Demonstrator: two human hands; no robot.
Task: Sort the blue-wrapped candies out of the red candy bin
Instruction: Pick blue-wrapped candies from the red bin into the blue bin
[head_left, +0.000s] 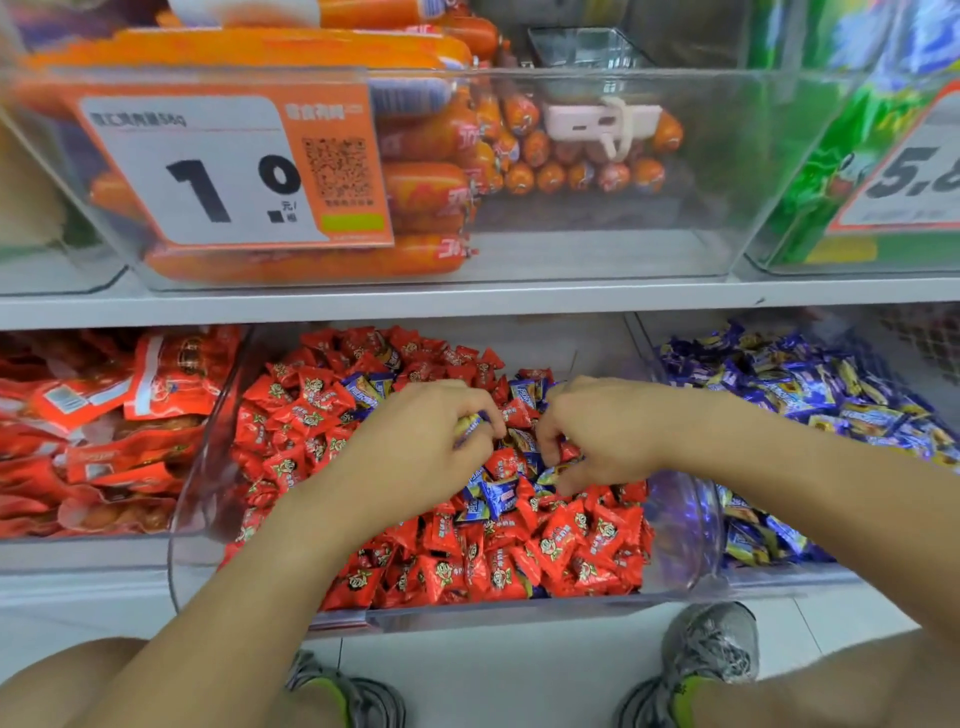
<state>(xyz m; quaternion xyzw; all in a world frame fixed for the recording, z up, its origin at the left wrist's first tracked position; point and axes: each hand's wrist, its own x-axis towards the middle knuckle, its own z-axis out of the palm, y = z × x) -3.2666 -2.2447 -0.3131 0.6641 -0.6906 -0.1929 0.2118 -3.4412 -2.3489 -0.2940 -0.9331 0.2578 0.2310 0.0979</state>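
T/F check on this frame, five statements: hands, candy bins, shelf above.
1. Both hands are inside the red candy bin. True.
2. The left hand is empty. False: it grips a blue-wrapped candy.
3. No blue-wrapped candies remain among the red ones. False: a cluster lies between the hands, and more sit near the back.
4. The bin of blue candies stands to the right of the red bin. True.
5. The shelf above holds green bottles over the red bin. False: a clear bin of orange sausages sits there.
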